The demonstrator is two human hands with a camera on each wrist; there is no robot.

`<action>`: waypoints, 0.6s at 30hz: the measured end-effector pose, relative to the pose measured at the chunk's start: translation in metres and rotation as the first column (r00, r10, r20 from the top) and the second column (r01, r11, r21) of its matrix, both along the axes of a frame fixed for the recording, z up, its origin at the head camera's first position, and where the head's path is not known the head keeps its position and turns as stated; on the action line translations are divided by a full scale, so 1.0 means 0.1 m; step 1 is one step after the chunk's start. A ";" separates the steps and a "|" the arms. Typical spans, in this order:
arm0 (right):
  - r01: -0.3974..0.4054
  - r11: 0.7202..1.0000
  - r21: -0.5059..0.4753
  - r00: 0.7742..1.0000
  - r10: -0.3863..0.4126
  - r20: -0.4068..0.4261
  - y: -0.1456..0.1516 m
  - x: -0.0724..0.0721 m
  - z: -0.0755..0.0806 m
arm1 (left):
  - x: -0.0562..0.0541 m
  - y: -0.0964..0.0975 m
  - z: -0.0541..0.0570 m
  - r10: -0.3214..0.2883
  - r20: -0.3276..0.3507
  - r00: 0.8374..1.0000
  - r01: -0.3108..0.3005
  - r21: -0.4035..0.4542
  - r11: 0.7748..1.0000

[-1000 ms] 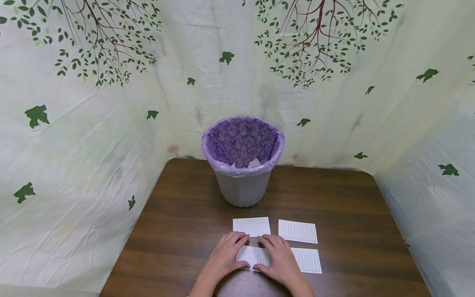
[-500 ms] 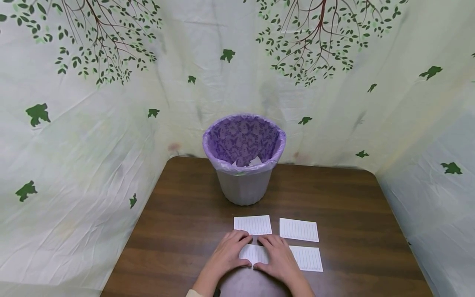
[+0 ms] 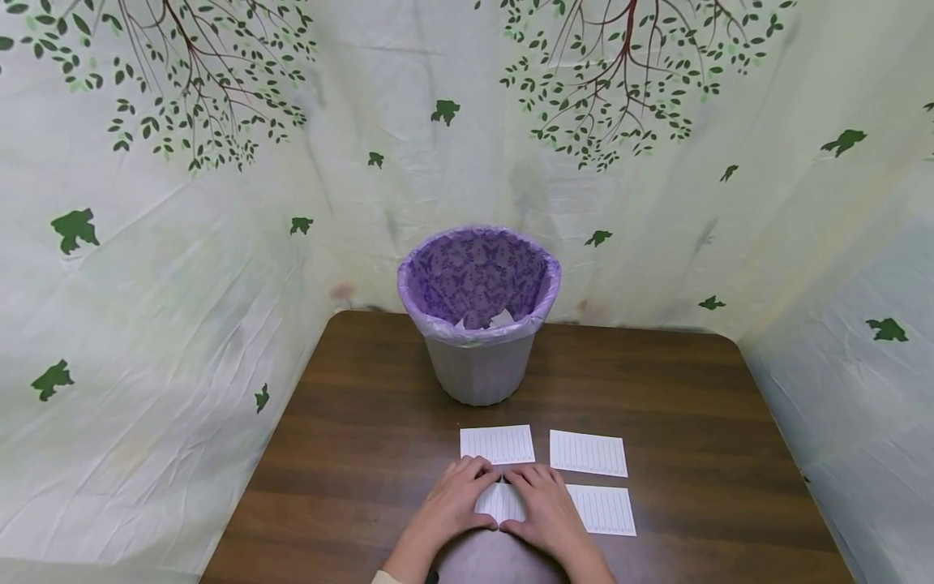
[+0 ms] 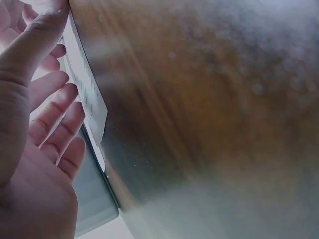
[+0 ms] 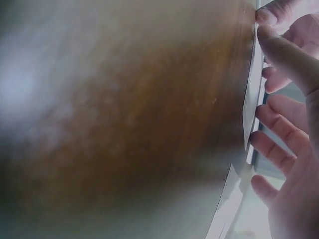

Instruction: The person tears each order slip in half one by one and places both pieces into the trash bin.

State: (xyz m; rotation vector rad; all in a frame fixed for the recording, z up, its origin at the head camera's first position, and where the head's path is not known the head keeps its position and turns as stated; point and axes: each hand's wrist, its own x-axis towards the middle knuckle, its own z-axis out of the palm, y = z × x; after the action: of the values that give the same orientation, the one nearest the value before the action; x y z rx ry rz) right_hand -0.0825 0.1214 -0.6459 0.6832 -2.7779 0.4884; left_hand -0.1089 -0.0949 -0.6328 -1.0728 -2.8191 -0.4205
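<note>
In the head view my left hand [image 3: 451,504] and right hand [image 3: 546,509] frame a white lined index card [image 3: 500,503] near the table's front. Thumbs meet at its near edge and the index fingers come together at its far edge, so both hands grip it. Its left and right ends are hidden under the hands. From the left wrist, the thumb lies at a lined card [image 4: 89,94], the other fingers loosely bent. The right wrist view has both thumb tips close together at the top of a thin white card edge [image 5: 251,99].
Three more lined cards lie around the hands: one behind [image 3: 498,444], one behind right [image 3: 588,453], one at the right [image 3: 604,511]. Farther back on the brown table [image 3: 350,405] stands a grey bin [image 3: 477,373] with a purple liner [image 3: 474,276] and white paper scraps [image 3: 502,319].
My thumbs and index fingers have slid inward along the card, with less of it showing between the hands. The other cards and the bin stay put; the head view shifts slightly.
</note>
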 end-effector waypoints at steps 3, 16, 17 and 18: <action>0.007 1.000 0.004 1.000 -0.007 0.008 -0.02 0.00 0.02 | 0.01 0.01 0.00 0.000 0.005 1.000 0.000 0.006 1.000; 0.001 1.000 0.027 0.999 -0.002 0.035 -0.04 0.00 0.04 | 0.01 0.04 0.00 0.020 0.031 0.999 -0.019 -0.034 0.999; 0.001 1.000 0.028 0.999 -0.002 0.033 -0.04 0.00 0.04 | 0.01 0.05 0.00 0.025 0.040 0.999 -0.023 -0.039 0.999; 0.001 1.000 0.031 0.999 -0.002 0.033 -0.04 -0.01 0.03 | 0.01 0.05 0.01 0.028 0.047 0.999 -0.026 -0.045 0.999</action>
State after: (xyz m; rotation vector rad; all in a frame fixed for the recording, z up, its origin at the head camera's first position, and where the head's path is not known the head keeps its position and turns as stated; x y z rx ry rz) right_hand -0.0834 0.1173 -0.6426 0.6862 -2.8220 0.4619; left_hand -0.1080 -0.0900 -0.6323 -1.0448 -2.8937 -0.3879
